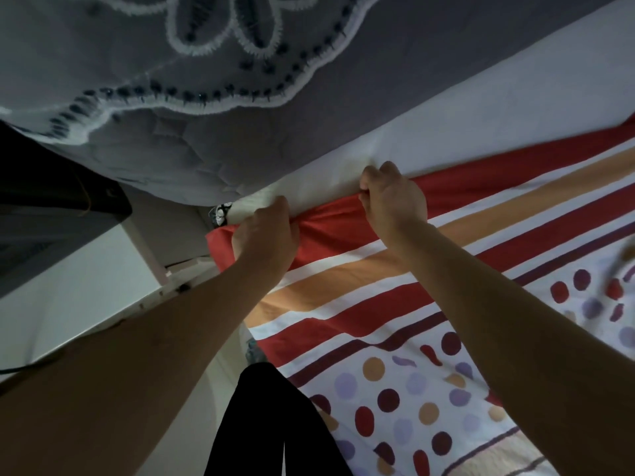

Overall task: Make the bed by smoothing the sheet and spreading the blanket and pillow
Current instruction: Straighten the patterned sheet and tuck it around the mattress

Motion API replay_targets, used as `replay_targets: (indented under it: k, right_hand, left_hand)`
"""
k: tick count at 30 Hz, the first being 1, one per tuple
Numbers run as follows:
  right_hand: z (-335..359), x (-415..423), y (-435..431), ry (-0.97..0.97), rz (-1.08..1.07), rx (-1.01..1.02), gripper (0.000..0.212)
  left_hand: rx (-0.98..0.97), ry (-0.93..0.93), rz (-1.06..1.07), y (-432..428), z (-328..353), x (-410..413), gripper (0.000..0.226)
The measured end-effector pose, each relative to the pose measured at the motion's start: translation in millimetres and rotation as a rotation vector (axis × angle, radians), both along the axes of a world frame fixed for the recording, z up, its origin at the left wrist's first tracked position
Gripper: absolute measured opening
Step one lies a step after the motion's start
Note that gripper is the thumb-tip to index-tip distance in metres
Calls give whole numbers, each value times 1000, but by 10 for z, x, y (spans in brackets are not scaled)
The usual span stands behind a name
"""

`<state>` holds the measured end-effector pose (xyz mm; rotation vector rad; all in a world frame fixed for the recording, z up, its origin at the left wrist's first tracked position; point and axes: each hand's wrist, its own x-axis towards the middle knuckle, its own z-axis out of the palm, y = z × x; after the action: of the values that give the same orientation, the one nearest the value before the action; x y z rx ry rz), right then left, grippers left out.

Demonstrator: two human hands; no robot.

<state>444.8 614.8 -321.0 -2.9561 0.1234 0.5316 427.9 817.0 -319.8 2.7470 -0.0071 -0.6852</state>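
View from above of two bare arms reaching forward over a bed. The left hand (264, 231) has its fingers curled round a bunched fold of the red edge of a patterned cover (378, 304). The right hand (391, 201), just beside it and slightly further forward, grips the same red edge with curled fingers and thumb. Between the two hands the red cloth is gathered into creases.

From the grip back toward the person, the cover lies over the bed in red, orange, white and dark purple stripes, then in coloured dots on white. Just beyond the knuckles lies a white sheet (446, 139), touching the red edge. Further beyond it is a grey quilted blanket (171, 149) with a scalloped, embroidered white border.

To the left of the grip stands white furniture (68, 286). Below the left forearm, the person's black trouser legs (268, 424) are in view.
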Motion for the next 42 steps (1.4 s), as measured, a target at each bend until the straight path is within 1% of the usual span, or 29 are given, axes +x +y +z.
replay_targets:
  k: [3, 8, 11, 14, 16, 18, 21, 23, 25, 27, 30, 31, 32, 34, 37, 40, 42]
  right_hand:
    - [47, 67, 70, -79, -62, 77, 12]
    - [24, 128, 258, -218, -177, 250, 10]
    - [-36, 162, 376, -230, -234, 306, 11]
    - [-100, 171, 482, -230, -227, 316, 10]
    - [-128, 184, 542, -243, -212, 325, 11]
    - [-158, 221, 620, -253, -203, 336, 12]
    - [-183, 300, 787, -256, -223, 356, 18]
    - [-189, 324, 868, -262, -264, 380, 20]
    - [-188, 315, 909, -286, -289, 392, 19]
    - [-181, 291, 915, -309, -295, 378, 18]
    - [-154, 266, 928, -263, -300, 308, 18]
    - [-143, 256, 929, -245, -295, 281, 19]
    - [-131, 241, 932, -232, -289, 259, 22]
    - [-110, 205, 936, -209, -290, 233, 32]
    - [-87, 124, 953, -206, -301, 258, 47]
    - [-36, 28, 981, -213, -319, 278, 55]
    - [2, -24, 990, -205, -339, 271, 51]
  left_hand:
    - [-7, -63, 18, 44, 6, 49, 23]
    - [-75, -42, 198, 133, -6, 65, 25]
    - [-123, -22, 342, 164, -29, 28, 24]
    - [-142, 11, 493, 265, -80, 20, 28]
    - [-150, 27, 535, 346, -116, 14, 30]
    - [-158, 32, 569, 441, -156, 20, 40]
    - [-140, 36, 679, 626, -226, 59, 72]
    - [-145, 37, 711, 742, -256, 85, 82]
    - [-192, 34, 709, 837, -244, 104, 79]
    - [-252, 27, 653, 886, -220, 98, 73]
    - [-283, 27, 557, 972, -159, 84, 69]
    - [-282, 22, 545, 1002, -135, 82, 62]
    - [-279, 12, 538, 1043, -134, 75, 50]
    - [-267, 35, 510, 1123, -158, 51, 29]
    - [-284, 151, 439, 1207, -214, 17, 24]
    - [-251, 178, 432, 1260, -267, 9, 11]
    - [-195, 170, 400, 1259, -288, 27, 19]
